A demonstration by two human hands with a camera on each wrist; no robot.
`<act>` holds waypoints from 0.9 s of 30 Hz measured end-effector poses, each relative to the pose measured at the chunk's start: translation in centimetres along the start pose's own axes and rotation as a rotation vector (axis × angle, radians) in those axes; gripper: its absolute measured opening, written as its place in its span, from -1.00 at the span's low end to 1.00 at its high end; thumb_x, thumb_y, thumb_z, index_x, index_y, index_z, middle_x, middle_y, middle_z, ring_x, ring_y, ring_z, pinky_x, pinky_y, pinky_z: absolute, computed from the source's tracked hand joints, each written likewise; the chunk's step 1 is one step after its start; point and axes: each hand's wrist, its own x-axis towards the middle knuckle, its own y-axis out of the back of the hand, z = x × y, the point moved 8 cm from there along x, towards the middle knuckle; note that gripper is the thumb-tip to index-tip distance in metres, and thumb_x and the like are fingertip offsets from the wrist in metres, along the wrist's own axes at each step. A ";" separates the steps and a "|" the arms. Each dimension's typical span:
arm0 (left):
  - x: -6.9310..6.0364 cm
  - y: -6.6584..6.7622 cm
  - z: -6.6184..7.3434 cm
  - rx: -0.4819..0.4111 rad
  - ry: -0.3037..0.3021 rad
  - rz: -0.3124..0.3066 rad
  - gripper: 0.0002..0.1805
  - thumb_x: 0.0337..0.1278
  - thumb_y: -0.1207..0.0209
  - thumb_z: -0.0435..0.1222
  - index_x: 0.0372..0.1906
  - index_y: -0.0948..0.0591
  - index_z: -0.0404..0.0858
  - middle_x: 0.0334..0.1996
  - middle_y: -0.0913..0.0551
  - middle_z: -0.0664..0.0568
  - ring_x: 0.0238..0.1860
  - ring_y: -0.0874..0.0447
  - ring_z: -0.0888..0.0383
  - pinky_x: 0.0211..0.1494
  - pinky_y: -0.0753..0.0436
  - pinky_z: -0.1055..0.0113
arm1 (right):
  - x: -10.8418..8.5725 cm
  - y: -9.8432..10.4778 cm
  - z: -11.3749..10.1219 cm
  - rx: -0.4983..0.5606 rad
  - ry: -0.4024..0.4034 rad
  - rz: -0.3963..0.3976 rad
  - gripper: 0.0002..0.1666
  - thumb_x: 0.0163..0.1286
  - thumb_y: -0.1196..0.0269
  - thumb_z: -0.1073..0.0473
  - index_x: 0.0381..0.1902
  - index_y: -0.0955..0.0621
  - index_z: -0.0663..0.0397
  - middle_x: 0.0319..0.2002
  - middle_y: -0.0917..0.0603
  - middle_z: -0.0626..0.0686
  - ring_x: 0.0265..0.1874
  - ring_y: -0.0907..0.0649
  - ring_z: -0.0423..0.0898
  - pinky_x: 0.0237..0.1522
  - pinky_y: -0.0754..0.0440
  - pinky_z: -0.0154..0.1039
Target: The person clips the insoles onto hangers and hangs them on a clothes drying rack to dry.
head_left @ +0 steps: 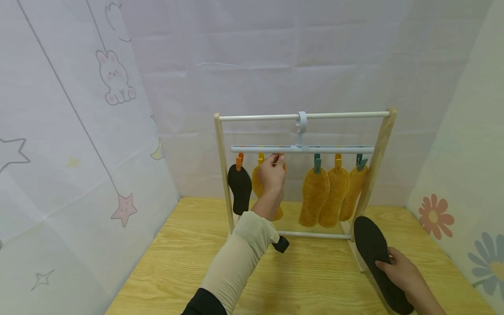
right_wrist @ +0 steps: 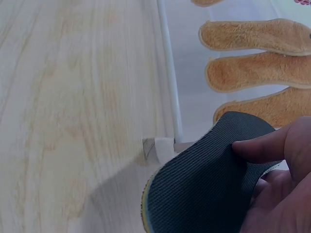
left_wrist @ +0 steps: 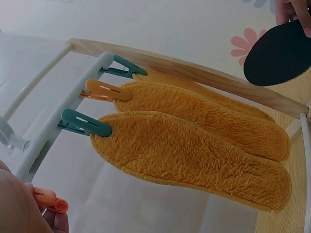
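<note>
My left hand is raised to the pale hanger bar and pinches an orange clothespin there. In the right hand is a dark insole, gripped at its side with the thumb on the textured dark face. Several insoles hang from the bar by clips: a dark one at the left, a mustard one partly hidden behind the left hand, and three fuzzy mustard ones at the right. Teal clips and a yellow-orange clip hold these three.
A wood-and-white stand carries the hanger by its hook on the top rail. It stands on a wood-grain table. Patterned cloth walls enclose the back and sides.
</note>
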 end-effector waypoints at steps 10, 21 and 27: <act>0.1 0.1 0.0 0.027 -0.007 -0.001 -0.82 0.34 -0.28 -0.31 -0.09 -0.78 -0.30 -0.32 -0.74 0.01 -0.45 -0.53 0.26 -0.38 -0.53 0.43 | -0.6 -0.9 -3.0 0.063 0.063 0.003 -0.24 0.56 -0.12 0.11 0.42 -0.14 0.55 0.35 -0.25 0.64 0.20 -0.46 0.53 0.02 -0.59 0.24; 0.1 0.1 -0.5 0.014 0.028 -0.015 -0.83 0.34 -0.27 -0.30 -0.11 -0.79 -0.28 -0.41 -0.70 -0.02 -0.48 -0.49 0.25 -0.40 -0.47 0.43 | -0.3 -2.1 -4.8 0.092 0.097 0.005 -0.26 0.55 -0.15 0.09 0.43 -0.18 0.47 0.35 -0.29 0.60 0.19 -0.49 0.50 0.02 -0.57 0.27; 0.2 0.0 -0.4 0.020 0.020 -0.021 -0.83 0.35 -0.27 -0.28 -0.11 -0.79 -0.25 -0.52 -0.63 0.08 -0.51 -0.47 0.25 -0.43 -0.43 0.43 | -0.1 -2.3 -6.0 0.101 0.120 0.015 -0.30 0.55 -0.15 0.10 0.43 -0.21 0.41 0.35 -0.33 0.56 0.13 -0.57 0.42 0.00 -0.58 0.25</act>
